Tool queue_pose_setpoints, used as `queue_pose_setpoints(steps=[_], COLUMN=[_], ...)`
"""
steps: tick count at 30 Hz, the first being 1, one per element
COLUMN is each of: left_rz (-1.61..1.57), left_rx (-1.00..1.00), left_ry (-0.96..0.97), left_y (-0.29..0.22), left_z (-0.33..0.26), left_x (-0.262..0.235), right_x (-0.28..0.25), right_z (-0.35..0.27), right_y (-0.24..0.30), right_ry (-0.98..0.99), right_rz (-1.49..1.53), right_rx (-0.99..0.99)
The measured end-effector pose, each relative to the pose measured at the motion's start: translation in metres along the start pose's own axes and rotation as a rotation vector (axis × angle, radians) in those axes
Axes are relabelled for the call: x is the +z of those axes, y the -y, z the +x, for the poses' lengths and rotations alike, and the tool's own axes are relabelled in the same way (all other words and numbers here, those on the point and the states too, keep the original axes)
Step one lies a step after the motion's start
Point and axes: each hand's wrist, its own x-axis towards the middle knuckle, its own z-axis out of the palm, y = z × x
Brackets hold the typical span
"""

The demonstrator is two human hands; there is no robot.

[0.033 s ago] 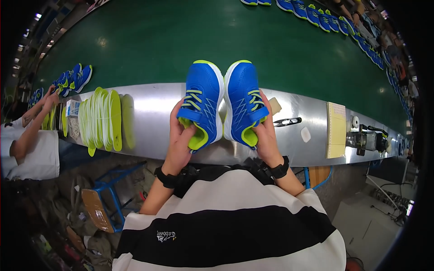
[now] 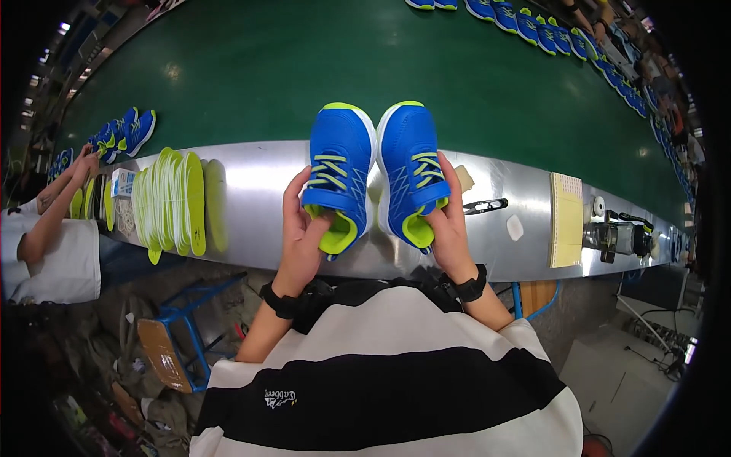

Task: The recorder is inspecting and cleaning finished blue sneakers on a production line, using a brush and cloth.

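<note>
The fingers (image 2: 293,202) of the left hand (image 2: 301,240) wrap the outer side of the left blue shoe (image 2: 339,164), the thumb tucked at its lime-green collar, so that hand is closed on the shoe. The right hand (image 2: 449,225) holds the right blue shoe (image 2: 407,160) the same way, fingers along its outer side and thumb at the lime lining. The two shoes sit side by side, just touching at the soles, toes pointing to 12 o'clock, heels toward the person.

Under them runs a long brushed-metal surface (image 2: 251,190), smooth and reflective, bending with the lens from 9 o'clock to 3 o'clock. Beyond it, at 12 o'clock, lies a wide matte green conveyor belt (image 2: 304,61); more blue shoes line its far edge at 1 o'clock. At 9 o'clock a fanned row of lime-and-white insoles (image 2: 171,202) stands on edge, well apart from the hands, and another person's arm (image 2: 53,213) reaches in past them. At 3 o'clock lie a dark clip-like tool (image 2: 486,206), a yellow pad (image 2: 566,221) and small dark equipment. Bare metal stays free between the insoles and the left hand. The shoe uppers look like woven mesh with yellow-striped laces and white sole rims. Below the surface at 7 o'clock stands a blue-framed stool (image 2: 171,335) on a cluttered floor.
</note>
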Motion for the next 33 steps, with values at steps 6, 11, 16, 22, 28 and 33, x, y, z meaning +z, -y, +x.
queue_pose_setpoints(steps=[6,11,16,22,28,33], left_rz=[0.865,1.134,0.786,0.454,-0.270,-0.237], left_rx=[0.399,0.126,-0.051,-0.311,-0.534,-0.485], left_ry=[-0.028,0.101,0.051,0.124,0.037,-0.031], left_y=[-0.005,-0.002,0.011,0.008,0.000,-0.001], left_z=[-0.003,-0.007,0.012,0.025,0.024,0.027], left_x=[-0.006,-0.011,-0.047,-0.047,-0.003,-0.003], right_x=[-0.009,-0.007,-0.019,-0.036,0.004,0.005], right_z=[0.000,-0.005,0.009,0.026,0.026,0.032], right_y=[-0.001,-0.010,0.003,-0.019,-0.017,-0.019], right_ry=[-0.003,0.106,0.163,0.221,-0.021,-0.063], right_rz=[-0.935,-1.138,-0.954,-0.441,0.594,0.513], right_rx=[-0.605,-0.321,-0.077,0.292,0.549,0.524])
